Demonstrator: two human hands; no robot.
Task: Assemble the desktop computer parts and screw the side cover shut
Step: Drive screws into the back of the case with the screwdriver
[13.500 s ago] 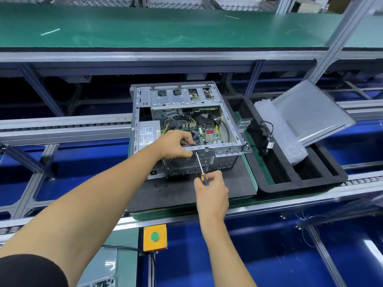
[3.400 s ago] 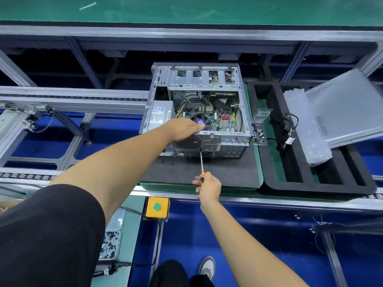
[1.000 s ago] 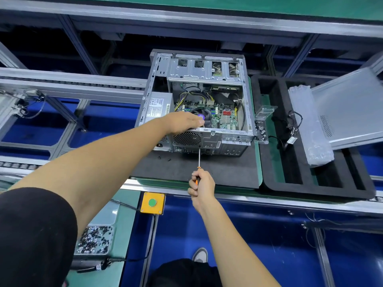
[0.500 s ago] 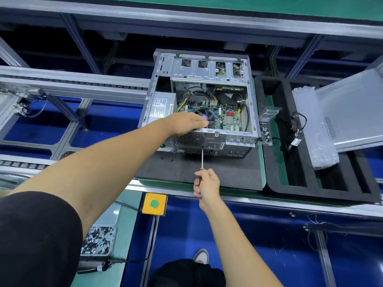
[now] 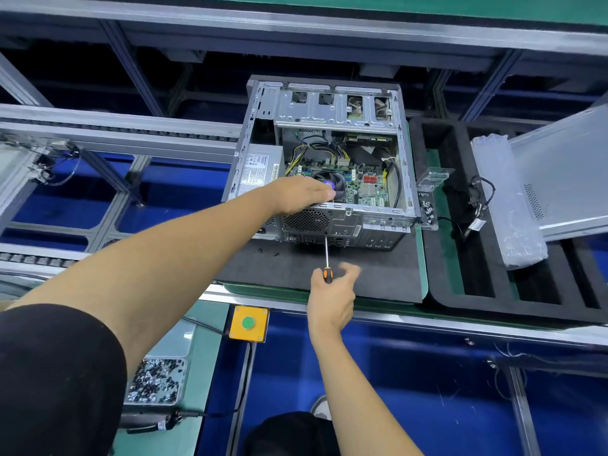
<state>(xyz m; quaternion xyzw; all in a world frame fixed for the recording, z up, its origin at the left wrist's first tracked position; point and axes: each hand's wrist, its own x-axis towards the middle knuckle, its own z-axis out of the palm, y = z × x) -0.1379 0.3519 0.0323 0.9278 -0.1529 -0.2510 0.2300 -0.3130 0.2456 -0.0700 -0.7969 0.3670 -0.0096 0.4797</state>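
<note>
An open grey computer case (image 5: pixel 332 106) lies on a dark mat (image 5: pixel 371 271), its motherboard (image 5: pixel 368 189) and cables showing. My left hand (image 5: pixel 301 194) grips the case's near top edge beside the fan. My right hand (image 5: pixel 330 296) holds the orange-and-black handle of a screwdriver (image 5: pixel 326 255). Its fingers are blurred and partly spread around the handle. The thin shaft points up to the rear panel, with the tip just below the fan grille. The grey side cover (image 5: pixel 566 169) leans at the right, off the case.
A black foam tray (image 5: pixel 460 284) to the right holds a cable (image 5: pixel 477 199) and a plastic bag (image 5: pixel 506 205). A clear screw holder (image 5: pixel 427 209) sits beside the case. Loose screws lie on the mat. A yellow button box (image 5: pixel 248 323) and a screw bin (image 5: pixel 154 380) sit below the conveyor edge.
My right hand's fingers have loosened and spread on the screwdriver handle, blurred with motion. My left hand stays on the case. The view has shifted only slightly.
</note>
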